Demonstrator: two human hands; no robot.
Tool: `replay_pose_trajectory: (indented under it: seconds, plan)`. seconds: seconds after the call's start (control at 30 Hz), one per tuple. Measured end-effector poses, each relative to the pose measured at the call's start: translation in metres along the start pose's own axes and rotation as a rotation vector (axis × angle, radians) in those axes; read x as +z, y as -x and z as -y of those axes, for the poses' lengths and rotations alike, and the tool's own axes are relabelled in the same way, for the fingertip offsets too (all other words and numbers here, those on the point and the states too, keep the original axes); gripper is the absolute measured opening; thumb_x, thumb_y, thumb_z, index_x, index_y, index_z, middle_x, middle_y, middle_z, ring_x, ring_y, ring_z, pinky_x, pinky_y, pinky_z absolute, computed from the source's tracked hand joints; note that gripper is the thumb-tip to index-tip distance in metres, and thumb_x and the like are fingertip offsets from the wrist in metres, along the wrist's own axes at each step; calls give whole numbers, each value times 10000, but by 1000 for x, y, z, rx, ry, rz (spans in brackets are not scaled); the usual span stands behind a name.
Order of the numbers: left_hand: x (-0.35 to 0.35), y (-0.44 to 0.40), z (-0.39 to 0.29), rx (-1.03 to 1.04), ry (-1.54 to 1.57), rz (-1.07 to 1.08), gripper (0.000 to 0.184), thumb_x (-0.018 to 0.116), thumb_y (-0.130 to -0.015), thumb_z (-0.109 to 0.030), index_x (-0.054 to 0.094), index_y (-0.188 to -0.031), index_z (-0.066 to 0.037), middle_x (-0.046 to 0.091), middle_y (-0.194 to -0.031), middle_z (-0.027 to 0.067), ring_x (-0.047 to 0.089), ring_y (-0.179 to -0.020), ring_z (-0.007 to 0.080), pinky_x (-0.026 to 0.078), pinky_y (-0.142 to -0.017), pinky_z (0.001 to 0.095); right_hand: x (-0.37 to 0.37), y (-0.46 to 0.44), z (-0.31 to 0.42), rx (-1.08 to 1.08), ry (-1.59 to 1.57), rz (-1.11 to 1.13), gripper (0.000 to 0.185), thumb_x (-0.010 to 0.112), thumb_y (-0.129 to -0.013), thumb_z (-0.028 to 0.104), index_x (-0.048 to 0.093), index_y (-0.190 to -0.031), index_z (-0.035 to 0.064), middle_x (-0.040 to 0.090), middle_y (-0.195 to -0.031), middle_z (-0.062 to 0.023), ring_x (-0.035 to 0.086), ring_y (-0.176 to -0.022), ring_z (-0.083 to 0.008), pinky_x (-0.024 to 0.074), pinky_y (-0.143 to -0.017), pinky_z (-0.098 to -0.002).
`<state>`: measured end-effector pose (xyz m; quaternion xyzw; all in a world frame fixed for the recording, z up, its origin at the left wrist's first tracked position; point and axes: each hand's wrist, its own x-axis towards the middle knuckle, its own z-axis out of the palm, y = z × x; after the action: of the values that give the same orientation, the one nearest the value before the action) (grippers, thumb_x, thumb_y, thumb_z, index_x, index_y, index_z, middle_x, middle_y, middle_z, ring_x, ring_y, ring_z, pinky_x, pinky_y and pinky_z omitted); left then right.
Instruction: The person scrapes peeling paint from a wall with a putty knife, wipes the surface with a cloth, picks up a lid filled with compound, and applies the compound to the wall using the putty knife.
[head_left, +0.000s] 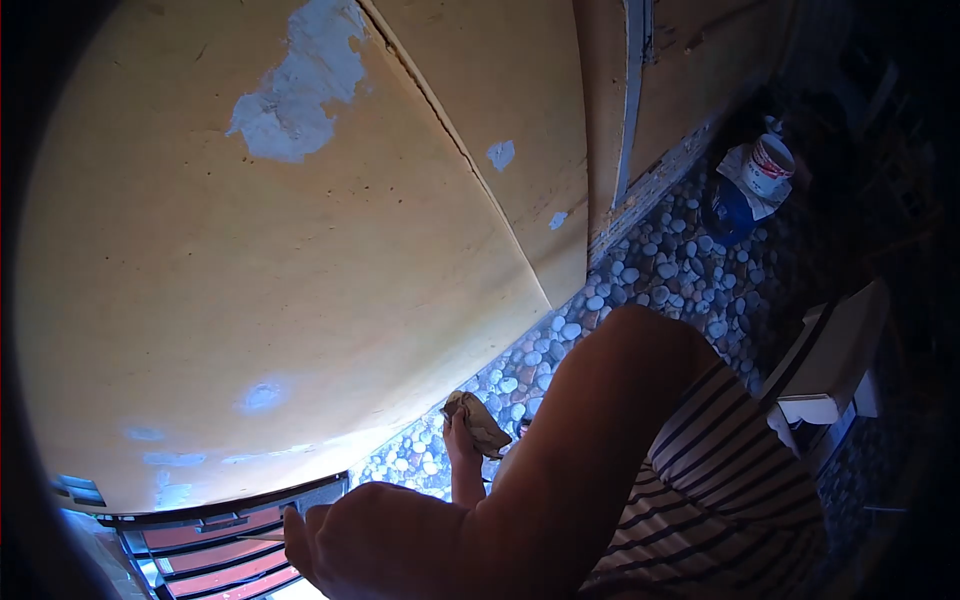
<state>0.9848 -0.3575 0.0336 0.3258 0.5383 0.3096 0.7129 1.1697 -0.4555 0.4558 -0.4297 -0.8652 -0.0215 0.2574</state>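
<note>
My right hand [312, 545] is in the lower left, at the end of a bent arm that crosses the lower middle. Its fingers are curled, and a thin, light, flat tool [262, 538] seen edge-on sticks out from them; its kind is unclear. Beyond that arm, my left hand [462, 440] grips a crumpled off-white and brown bundle [482, 424] that looks like a cloth, over the floor near the wall base. The right arm covers most of the left forearm. A yellowish wall [300, 290] with whitish patches [305, 85] fills the upper left.
A long crack [430, 95] runs down the wall. On the pebble-patterned floor [660, 262], a white-and-red tub [769, 165] sits by a blue object [727, 212] at upper right. A pale stool-like object [830, 355] stands right. Red drawers [215, 545] are at lower left.
</note>
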Motion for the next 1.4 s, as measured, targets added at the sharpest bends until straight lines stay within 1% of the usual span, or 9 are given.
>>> replay_pose_trajectory:
  seconds: [0.13, 0.2, 0.3, 0.33, 0.4, 0.57, 0.67, 1.27, 1.4]
  plan:
    - [-22, -12, 20, 466, -451, 40, 249, 570, -910, -186, 589, -1113, -43, 630, -917, 66, 637, -776, 179, 538, -667, 327, 11, 15, -23, -112, 41, -20, 461, 574, -857, 100, 498, -1247, -133, 629, -754, -133, 551, -468, -132, 418, -371, -261]
    - [-25, -11, 16, 363, -260, 92, 284, 597, -899, -201, 585, -1125, -28, 631, -945, 88, 642, -816, 203, 542, -693, 346, 17, 21, -45, -34, -137, -16, 431, 622, -877, 138, 512, -1207, -117, 653, -783, -150, 659, -592, -254, 527, -509, -332]
    - [-19, -3, 7, 195, 28, 183, 343, 637, -884, -224, 580, -1142, -5, 633, -987, 121, 648, -876, 238, 547, -732, 374, 48, 25, -80, 225, -508, -265, 360, 569, -947, 175, 494, -1208, -61, 661, -797, -162, 663, -597, -250, 520, -516, -340]
    - [-6, -1, -2, 32, 16, -47, 335, 598, -890, -200, 568, -1160, -5, 625, -952, 108, 650, -819, 227, 552, -693, 371, 53, 27, -90, 343, -535, -308, 324, 543, -970, 183, 485, -1198, -40, 658, -788, -164, 666, -601, -249, 517, -526, -345]
    - [-12, 1, -4, -23, -2, -49, 278, 572, -906, -189, 566, -1125, -18, 629, -967, 86, 648, -820, 207, 554, -680, 347, 78, 32, -111, 478, -625, -455, 250, 516, -992, 183, 469, -1153, -3, 627, -722, -130, 641, -579, -249, 476, -526, -345]
    - [-17, -1, 0, -9, 25, -82, 258, 575, -902, -181, 573, -1109, -26, 637, -938, 87, 652, -770, 208, 561, -652, 348, 140, 33, -156, 694, -740, -684, 247, 464, -1032, 258, 466, -1081, 16, 453, -639, 15, 417, -529, -54, 354, -480, -259]
    - [-12, 3, -7, -15, 43, -83, 238, 583, -898, -178, 586, -1084, -30, 642, -898, 80, 653, -736, 205, 561, -629, 344, 157, 24, -179, 689, -757, -785, 211, 477, -1020, 234, 464, -1059, 27, 470, -600, -44, 445, -478, -138, 337, -468, -334]
    - [-38, -12, 9, 24, 119, -126, 248, 596, -886, -172, 593, -1088, -30, 645, -907, 91, 655, -741, 212, 563, -627, 355, 136, -15, -191, 686, -473, -844, 214, 478, -1016, 239, 454, -978, 29, 498, -598, -84, 502, -483, -224, 366, -471, -381]
    - [-34, -14, 10, 29, 125, -109, 238, 591, -890, -171, 594, -1077, -24, 649, -910, 97, 659, -743, 216, 565, -627, 354, 142, -21, -192, 683, -494, -905, 230, 461, -1027, 261, 458, -965, 40, 427, -578, -31, 400, -487, -127, 325, -476, -331]
